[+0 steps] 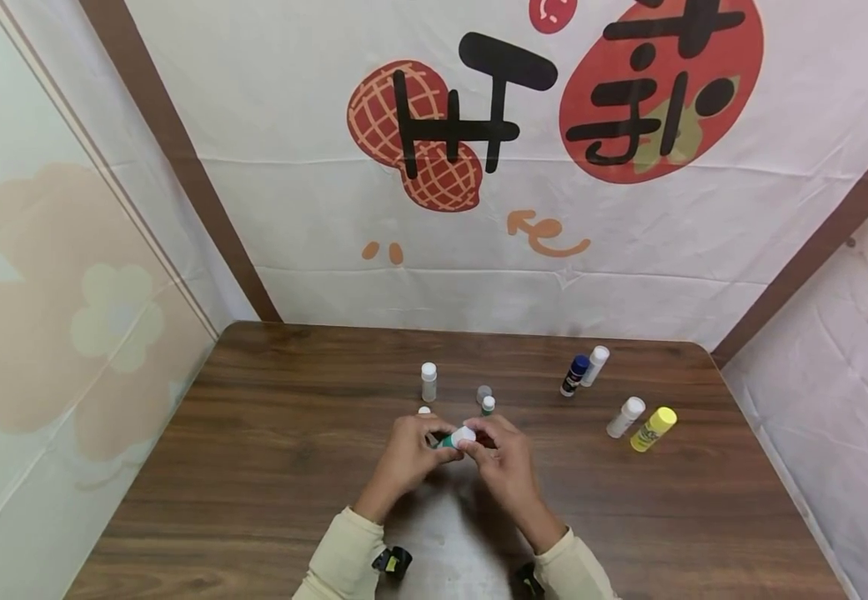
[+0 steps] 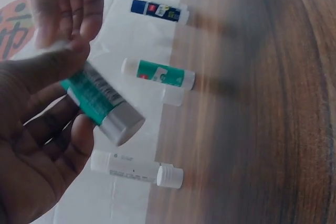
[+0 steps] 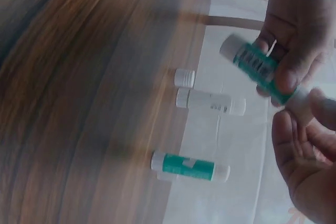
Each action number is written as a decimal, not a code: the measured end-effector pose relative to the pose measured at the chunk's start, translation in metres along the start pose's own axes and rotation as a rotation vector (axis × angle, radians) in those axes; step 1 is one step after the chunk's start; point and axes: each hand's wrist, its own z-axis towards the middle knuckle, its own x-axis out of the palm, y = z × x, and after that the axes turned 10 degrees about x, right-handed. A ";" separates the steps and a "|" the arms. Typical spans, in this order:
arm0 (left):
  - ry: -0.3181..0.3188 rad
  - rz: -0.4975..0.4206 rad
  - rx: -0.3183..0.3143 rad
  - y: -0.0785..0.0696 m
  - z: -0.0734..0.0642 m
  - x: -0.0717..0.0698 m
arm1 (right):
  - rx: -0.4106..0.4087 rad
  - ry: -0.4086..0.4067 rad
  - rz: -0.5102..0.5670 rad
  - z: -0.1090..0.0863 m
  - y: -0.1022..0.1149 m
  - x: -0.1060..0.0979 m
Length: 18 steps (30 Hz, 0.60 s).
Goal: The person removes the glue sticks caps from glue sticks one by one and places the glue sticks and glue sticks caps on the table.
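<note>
A green glue stick (image 1: pixel 449 440) with white ends is held between both hands above the table. My left hand (image 1: pixel 407 450) grips its green body, as the left wrist view shows with the glue stick (image 2: pixel 100 98) tilted. My right hand (image 1: pixel 507 462) pinches the white cap (image 3: pixel 299 103) at the other end. Whether the cap is loose cannot be told. Just beyond the hands stand a second green glue stick (image 3: pixel 189 167), a white glue stick (image 1: pixel 429 382) and a small white cap (image 2: pixel 170 177). A translucent cap (image 1: pixel 484 393) sits behind the second green one.
To the right on the wooden table (image 1: pixel 268 467) stand a dark blue glue stick (image 1: pixel 574 375), a white one (image 1: pixel 595 365) beside it, another white one (image 1: pixel 625 417) and a yellow one (image 1: pixel 654 429). A printed cloth (image 1: pixel 291 208) hangs behind the table.
</note>
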 end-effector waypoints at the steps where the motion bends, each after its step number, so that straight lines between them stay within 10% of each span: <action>1: 0.025 -0.036 -0.020 0.000 0.000 -0.002 | -0.031 0.008 -0.010 0.001 -0.001 -0.001; 9: 0.266 -0.319 -0.085 0.011 0.005 -0.020 | -0.214 0.104 -0.055 0.001 -0.002 -0.005; 14: 0.408 -0.536 -0.077 0.024 0.003 -0.027 | -0.184 0.206 -0.046 -0.004 0.000 -0.006; 18: 0.398 -0.626 -0.085 0.026 -0.001 -0.024 | -0.107 0.210 0.063 -0.007 0.003 -0.005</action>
